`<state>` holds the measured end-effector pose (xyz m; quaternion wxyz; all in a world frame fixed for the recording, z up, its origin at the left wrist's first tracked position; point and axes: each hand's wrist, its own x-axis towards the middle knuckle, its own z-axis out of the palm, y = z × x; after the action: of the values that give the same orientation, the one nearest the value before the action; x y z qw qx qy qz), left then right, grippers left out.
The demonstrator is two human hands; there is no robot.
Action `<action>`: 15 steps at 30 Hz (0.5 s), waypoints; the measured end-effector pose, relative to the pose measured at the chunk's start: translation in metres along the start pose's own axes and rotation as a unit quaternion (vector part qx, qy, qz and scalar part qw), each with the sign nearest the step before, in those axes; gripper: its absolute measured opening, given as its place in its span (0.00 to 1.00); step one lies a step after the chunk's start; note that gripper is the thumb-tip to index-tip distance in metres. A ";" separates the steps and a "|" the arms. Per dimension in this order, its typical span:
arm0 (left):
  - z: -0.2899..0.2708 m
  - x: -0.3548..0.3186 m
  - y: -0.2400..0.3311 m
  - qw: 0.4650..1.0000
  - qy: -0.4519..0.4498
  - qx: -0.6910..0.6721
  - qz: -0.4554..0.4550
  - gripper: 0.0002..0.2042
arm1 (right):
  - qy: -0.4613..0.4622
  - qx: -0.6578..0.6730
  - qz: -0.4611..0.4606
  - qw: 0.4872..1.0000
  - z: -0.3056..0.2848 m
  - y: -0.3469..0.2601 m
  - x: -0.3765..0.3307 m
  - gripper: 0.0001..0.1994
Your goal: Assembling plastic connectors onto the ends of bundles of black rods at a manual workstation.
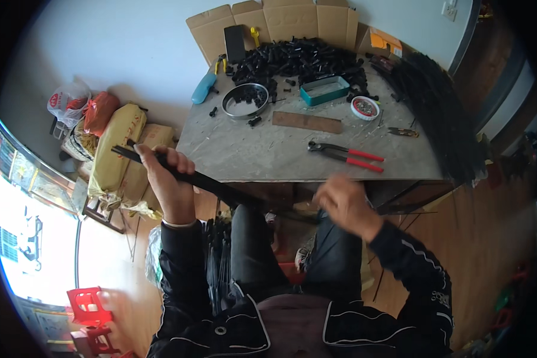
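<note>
My left hand (pixel 168 176) is wrapped around a long, slim black thing (pixel 218 190) that looks like a folded umbrella. It slants from above the hand down toward my left knee. My right hand (pixel 345 206) hovers over my right thigh, just off the table's front edge. Its fingers are curled in and slightly blurred, and what they hold, if anything, does not show. Closest to it on the table (pixel 244 155) lie pincers with red handles (pixel 364 160). A flat brown strip (pixel 307 122) rests behind them.
Small black parts (pixel 304 59) are heaped before cardboard (pixel 289 24). Nearby stand a metal bowl (pixel 228 112), a teal tray (pixel 325 100) and a round white dish (pixel 364 118). Long black strands (pixel 438 113) hang over the right edge. Sacks (pixel 116 149) and red stools (pixel 89 307) are left.
</note>
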<state>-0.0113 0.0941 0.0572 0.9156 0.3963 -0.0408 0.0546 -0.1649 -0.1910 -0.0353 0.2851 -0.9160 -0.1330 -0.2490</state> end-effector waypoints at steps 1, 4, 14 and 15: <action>-0.013 0.007 0.000 1.000 0.001 0.011 -0.001 0.22 | -0.079 0.128 0.031 0.988 0.011 -0.014 -0.020 0.04; -0.048 0.016 -0.025 0.992 0.018 -0.099 -0.076 0.22 | -0.209 0.396 0.195 0.873 0.024 -0.051 -0.059 0.13; -0.049 -0.145 -0.139 0.838 -0.149 0.056 -0.521 0.28 | 0.217 0.500 0.400 0.737 -0.036 -0.012 -0.065 0.14; -0.037 -0.156 -0.136 0.816 -0.209 0.164 -0.513 0.28 | 0.187 0.440 0.415 0.774 -0.034 -0.015 -0.058 0.14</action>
<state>-0.1465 0.0186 -0.0843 0.7020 0.5060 -0.0122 -0.5011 -0.2327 -0.2049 -0.0351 0.7520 -0.5923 0.2206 -0.1874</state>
